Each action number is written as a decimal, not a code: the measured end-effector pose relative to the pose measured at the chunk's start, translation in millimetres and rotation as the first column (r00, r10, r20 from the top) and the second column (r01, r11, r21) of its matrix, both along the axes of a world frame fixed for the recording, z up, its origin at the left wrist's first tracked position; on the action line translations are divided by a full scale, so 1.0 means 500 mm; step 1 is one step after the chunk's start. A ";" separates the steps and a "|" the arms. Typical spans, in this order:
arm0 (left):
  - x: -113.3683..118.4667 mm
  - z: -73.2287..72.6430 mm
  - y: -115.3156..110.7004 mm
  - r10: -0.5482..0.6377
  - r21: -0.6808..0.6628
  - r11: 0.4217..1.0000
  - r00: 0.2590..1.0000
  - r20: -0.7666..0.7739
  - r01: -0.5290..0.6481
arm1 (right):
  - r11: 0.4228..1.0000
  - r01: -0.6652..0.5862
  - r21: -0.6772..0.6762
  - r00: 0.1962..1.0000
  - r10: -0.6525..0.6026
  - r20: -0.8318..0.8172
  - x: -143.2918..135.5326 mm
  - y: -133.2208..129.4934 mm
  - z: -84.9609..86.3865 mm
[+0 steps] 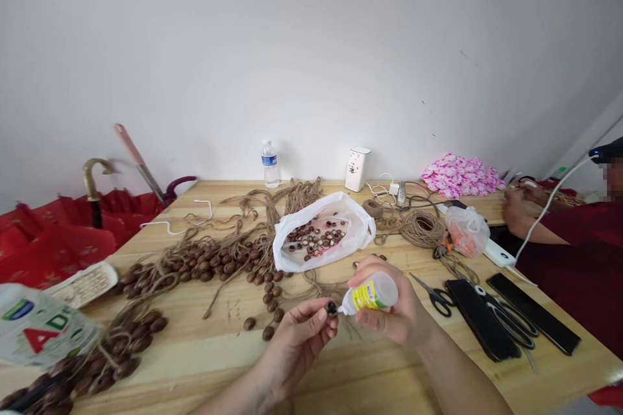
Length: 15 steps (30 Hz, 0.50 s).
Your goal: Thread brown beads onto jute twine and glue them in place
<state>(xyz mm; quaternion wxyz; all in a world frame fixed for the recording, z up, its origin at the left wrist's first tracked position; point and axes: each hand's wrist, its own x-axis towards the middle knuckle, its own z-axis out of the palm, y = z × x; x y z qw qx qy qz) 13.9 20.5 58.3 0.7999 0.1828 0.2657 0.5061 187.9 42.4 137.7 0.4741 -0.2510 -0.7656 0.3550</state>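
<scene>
Between its fingertips, my left hand [304,337] pinches a small dark nut shell [331,308] with its hollow side up. My right hand [392,308] grips a small white glue bottle [372,293] with a yellow label, tipped sideways so that its nozzle points at the shell. Just beyond the hands lies an open white plastic bag [360,224] holding many shell pieces [316,240]. Brown nuts [209,262] tied with twine spread across the table to the left of the bag. Several loose nuts [268,333] lie close to my left hand.
Scissors [440,301], a black phone [481,321] and twine coils [422,229] lie to the right. A water bottle [270,165] and a white box [357,170] stand near the wall. At left are a large bottle [46,327] and red umbrellas [53,233]. Another person's arm [540,227] rests at right.
</scene>
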 end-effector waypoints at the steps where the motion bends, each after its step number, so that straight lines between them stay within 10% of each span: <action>1: 0.000 0.001 0.000 -0.003 0.003 1.000 1.000 0.003 0.003 | 1.000 0.003 0.000 1.000 -0.003 -0.003 0.000 0.000 0.000; 15: -0.002 -0.005 -0.003 -0.033 0.048 0.998 0.999 0.034 0.032 | 0.993 0.066 -0.094 0.991 -0.076 -0.112 0.006 0.003 0.002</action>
